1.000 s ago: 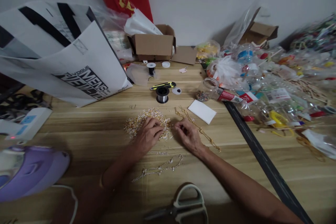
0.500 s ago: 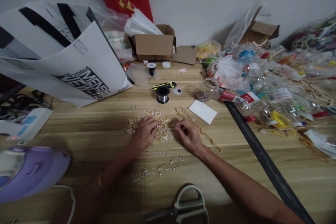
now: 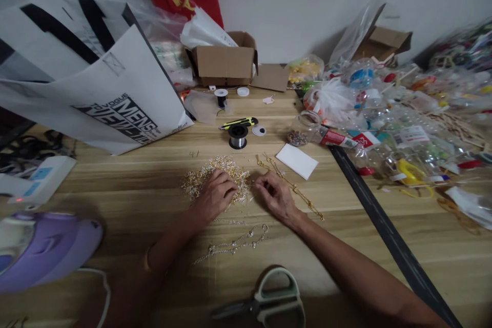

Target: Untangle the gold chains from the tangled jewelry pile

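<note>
A pile of small gold and silver jewellery findings [image 3: 194, 179] lies on the wooden table. My left hand [image 3: 215, 193] rests over its front right part, fingers curled down and thumb against them; anything in the fingertips is too small to make out. Just right of the pile, my right hand [image 3: 275, 196] pinches thumb and forefinger together, and I cannot tell what is between them. Beside this hand a gold chain [image 3: 294, 189] runs diagonally across the table. Nearer me lies a silver chain with small charms [image 3: 234, 245] in a loose loop.
Large scissors [image 3: 279, 292] lie at the front edge. Behind the pile are a wire spool [image 3: 238, 138], a yellow cutter knife [image 3: 240, 123], a bead jar [image 3: 302, 130] and folded white paper [image 3: 297, 161]. Plastic bottles [image 3: 407, 133] crowd the right; a white bag [image 3: 96, 97] and purple appliance [image 3: 57, 246] stand left.
My left hand's fingers have curled in further and its thumb has tucked closer to them. The right hand stays almost in place, still pinched. The view has shifted slightly.
</note>
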Demonstrator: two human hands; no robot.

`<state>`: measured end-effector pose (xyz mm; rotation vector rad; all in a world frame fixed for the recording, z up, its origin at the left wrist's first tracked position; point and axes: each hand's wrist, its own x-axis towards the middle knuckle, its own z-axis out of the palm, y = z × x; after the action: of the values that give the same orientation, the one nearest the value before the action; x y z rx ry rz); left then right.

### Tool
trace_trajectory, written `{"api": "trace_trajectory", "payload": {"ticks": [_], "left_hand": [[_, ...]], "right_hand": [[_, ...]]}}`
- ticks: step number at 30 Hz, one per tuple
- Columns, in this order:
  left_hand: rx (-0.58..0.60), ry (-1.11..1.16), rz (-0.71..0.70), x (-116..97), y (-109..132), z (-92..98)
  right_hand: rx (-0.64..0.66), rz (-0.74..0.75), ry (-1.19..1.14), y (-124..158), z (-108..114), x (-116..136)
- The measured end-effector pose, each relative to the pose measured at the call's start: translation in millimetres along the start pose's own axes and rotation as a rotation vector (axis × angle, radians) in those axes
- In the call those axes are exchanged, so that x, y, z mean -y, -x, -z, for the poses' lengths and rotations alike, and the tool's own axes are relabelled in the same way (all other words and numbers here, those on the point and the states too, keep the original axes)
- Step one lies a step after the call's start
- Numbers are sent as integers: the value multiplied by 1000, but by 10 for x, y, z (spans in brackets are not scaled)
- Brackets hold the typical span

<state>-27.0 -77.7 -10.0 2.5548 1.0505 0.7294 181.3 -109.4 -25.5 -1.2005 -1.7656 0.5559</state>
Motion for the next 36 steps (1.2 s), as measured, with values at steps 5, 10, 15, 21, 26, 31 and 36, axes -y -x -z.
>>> {"api": "trace_trajectory", "payload": {"ticks": [5, 10, 15, 21, 26, 31, 36], "left_hand": [[34, 16, -24, 38, 17, -15], [20, 81, -23, 13, 7, -10], [-30, 140, -2, 22, 7, -26], [-59, 181, 14, 42, 14, -48], [-37, 159, -60, -44, -16, -32], [50, 56, -94, -148, -17, -22], [67, 45, -94, -137, -18, -27]], "right_hand": [[11, -4, 3, 1, 2, 11], [8, 8, 8, -4, 0, 5], [13, 7, 10, -11, 10, 17], [5, 4, 6, -6, 4, 10], [4, -6, -4, -8, 0, 2], [-3, -9, -8, -17, 6, 3], [-2, -14, -9, -28, 12, 0]]}}
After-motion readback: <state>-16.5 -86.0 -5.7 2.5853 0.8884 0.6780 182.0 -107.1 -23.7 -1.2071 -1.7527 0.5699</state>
